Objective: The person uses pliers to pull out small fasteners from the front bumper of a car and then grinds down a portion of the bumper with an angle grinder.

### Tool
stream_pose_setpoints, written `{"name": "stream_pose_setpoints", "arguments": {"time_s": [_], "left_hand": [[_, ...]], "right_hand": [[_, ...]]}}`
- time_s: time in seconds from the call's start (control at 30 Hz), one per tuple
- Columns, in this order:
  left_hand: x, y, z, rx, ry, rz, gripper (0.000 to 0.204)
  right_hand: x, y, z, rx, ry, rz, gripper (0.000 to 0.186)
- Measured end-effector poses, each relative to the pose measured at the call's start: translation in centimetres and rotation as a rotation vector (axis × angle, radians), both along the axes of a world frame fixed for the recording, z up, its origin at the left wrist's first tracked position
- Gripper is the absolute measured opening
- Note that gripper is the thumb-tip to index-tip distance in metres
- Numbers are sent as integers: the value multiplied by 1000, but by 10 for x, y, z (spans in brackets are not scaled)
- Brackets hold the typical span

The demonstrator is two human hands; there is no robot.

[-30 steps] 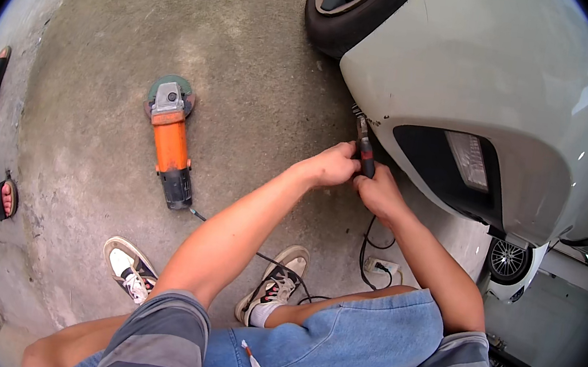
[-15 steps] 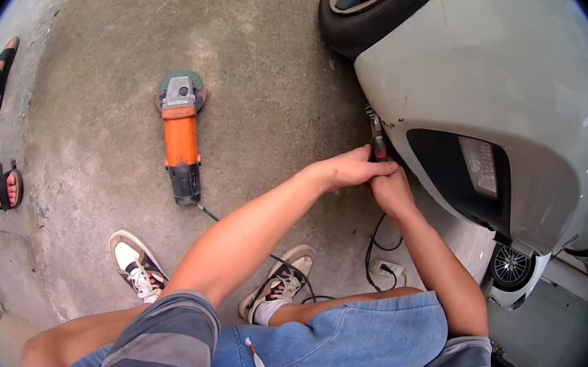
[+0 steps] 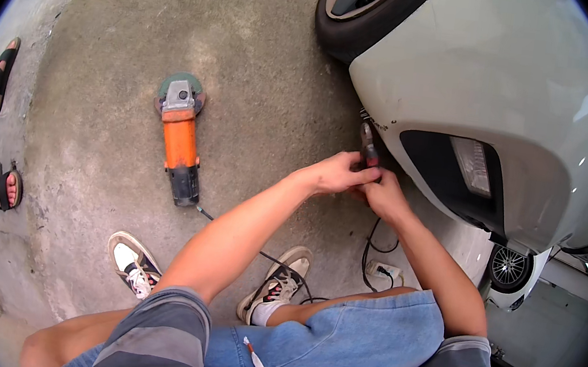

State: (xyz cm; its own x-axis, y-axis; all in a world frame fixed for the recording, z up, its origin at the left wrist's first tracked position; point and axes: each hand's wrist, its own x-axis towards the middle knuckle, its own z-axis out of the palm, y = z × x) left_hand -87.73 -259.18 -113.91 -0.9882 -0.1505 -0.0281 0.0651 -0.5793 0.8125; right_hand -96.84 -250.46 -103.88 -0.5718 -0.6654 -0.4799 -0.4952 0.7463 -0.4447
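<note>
A pair of pliers with a metal head and red-and-black handles points away from me, up toward the car bumper. Wrapped round its handles from the left is my left hand, thumb lying across toward the other hand. My right hand closes on the handles from the right, its fingers partly hidden. The jaws sit just short of the bumper's lower edge, where chipped, dark marks show. Whether the jaws grip anything cannot be made out.
An orange angle grinder with a green disc lies on the concrete to the left, its cord running under my arm. A power socket rests by my knee. The car's tyre stands ahead. A person's sandalled foot is at far left.
Both hands and the pliers have drawn slightly back and left, so the jaws are farther from the bumper's edge. The grinder lies where it was.
</note>
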Motion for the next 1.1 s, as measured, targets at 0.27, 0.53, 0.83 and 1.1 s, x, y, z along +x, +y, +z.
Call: {"name": "stream_pose_setpoints", "arguments": {"time_s": [0.27,0.53,0.83,1.1], "left_hand": [[23,-4,-17,-108,47,62,31],[0,-13,-19,-493,-118,189,25],[2,-21,-18,-342,-124,184,27],[6,-24,-20,440,33,-180,49]], "right_hand": [[16,-11,17,178,-474,-181,15],[7,-13,9,74,-510,-257,22],[3,-20,-7,43,-368,-179,20],[19,-30,-18,-5,-287,-304,19]]}}
